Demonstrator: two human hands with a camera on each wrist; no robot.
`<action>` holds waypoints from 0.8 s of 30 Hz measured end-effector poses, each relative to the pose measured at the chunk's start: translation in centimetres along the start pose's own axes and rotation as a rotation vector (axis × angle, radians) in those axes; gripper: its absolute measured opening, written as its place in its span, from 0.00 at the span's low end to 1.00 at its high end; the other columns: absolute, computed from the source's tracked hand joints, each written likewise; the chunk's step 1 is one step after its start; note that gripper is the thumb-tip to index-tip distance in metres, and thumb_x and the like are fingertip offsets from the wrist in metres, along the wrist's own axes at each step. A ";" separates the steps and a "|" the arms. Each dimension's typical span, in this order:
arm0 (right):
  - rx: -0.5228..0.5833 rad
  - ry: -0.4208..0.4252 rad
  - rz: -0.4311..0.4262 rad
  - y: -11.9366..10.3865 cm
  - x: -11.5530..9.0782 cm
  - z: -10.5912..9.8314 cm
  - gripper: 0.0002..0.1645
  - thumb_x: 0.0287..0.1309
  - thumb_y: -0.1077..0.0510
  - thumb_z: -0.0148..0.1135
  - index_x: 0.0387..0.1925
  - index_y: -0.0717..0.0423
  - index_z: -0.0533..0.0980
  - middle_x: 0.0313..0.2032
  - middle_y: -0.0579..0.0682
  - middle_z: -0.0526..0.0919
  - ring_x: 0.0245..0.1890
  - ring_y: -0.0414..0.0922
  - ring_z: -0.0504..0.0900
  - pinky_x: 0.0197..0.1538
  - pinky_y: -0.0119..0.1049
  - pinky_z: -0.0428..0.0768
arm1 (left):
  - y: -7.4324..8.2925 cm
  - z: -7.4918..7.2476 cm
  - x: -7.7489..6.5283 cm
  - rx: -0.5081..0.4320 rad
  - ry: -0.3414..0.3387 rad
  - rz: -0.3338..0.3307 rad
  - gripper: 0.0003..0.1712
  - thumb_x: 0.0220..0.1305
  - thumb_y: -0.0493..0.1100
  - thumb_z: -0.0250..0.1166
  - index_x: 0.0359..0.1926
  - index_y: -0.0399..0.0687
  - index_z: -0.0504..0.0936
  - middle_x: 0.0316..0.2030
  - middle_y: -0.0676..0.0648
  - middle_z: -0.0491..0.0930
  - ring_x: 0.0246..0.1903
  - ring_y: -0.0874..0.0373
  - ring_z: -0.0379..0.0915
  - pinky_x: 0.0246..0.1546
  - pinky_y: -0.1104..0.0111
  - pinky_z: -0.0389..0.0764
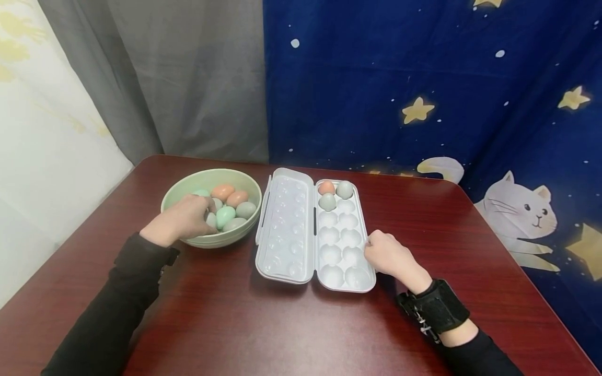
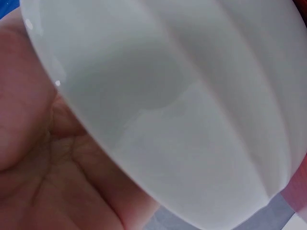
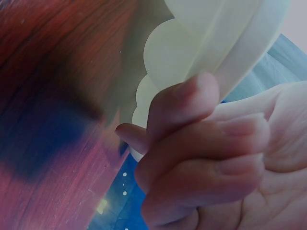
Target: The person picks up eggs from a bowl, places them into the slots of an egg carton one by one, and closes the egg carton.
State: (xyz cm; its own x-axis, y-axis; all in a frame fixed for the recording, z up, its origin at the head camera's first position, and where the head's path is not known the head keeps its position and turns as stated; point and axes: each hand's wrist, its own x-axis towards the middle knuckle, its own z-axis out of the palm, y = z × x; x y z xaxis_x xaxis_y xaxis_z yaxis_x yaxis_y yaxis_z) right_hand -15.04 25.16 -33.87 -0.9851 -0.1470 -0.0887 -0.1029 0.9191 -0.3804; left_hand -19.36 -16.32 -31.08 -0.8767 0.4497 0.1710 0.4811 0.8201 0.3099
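Blue curtain printed with stars hangs behind the egg carton, which lies open on the dark red desk. To the carton's left stands the pale green bowl, and my left grip reaches into it, thumb and fingers bent over the eggs; whether they have hold of one I cannot tell. My right grip is closed on the carton's right edge, fingers curled tightly. If I pinch just the end of something so smooth and round, it could slip out and drop beside the carton, perhaps rolling off. My knuckles might also shove neighbours against each other. Pulling up on the carton's edge could tilt it and jostle what it carries. Mint, grey and orange-brown shells show in the bowl, plain and unmarked. At the carton's far end sit three more: an orange egg, a grey egg to its right, and a second grey egg in the next row's left cup. White, dimpled cups nearer me hold nothing.
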 end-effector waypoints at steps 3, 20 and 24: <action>0.003 -0.001 0.004 0.0 -0.1 0.0 0.18 0.58 0.64 0.41 0.13 0.51 0.61 0.14 0.49 0.66 0.17 0.46 0.67 0.21 0.39 0.67 | 0.1 -0.1 0.0 0.013 0.007 0.011 0.16 0.40 0.32 0.65 0.14 0.50 0.66 0.14 0.57 0.54 0.22 0.57 0.53 0.27 0.64 0.62; -0.013 0.002 0.014 0.1 0.2 0.2 0.17 0.57 0.64 0.42 0.13 0.51 0.63 0.15 0.49 0.67 0.18 0.46 0.69 0.21 0.40 0.68 | 0.5 -0.6 -0.5 0.009 0.046 -0.024 0.11 0.38 0.35 0.72 0.23 0.45 0.77 0.20 0.53 0.70 0.26 0.54 0.65 0.30 0.62 0.69; -0.012 0.000 0.016 0.0 0.1 0.1 0.17 0.57 0.64 0.42 0.13 0.51 0.63 0.15 0.49 0.67 0.18 0.46 0.68 0.21 0.40 0.67 | 0.6 -0.8 -0.5 -0.017 0.092 -0.021 0.10 0.40 0.35 0.73 0.24 0.43 0.79 0.21 0.51 0.73 0.26 0.53 0.68 0.31 0.61 0.71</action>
State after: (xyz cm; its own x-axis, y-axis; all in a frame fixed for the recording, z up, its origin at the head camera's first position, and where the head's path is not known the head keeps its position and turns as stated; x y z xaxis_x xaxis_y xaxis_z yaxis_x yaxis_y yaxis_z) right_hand -15.17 25.12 -33.99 -0.9867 -0.1321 -0.0947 -0.0887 0.9256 -0.3679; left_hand -18.65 -16.27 -30.21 -0.8829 0.3978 0.2495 0.4637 0.8221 0.3304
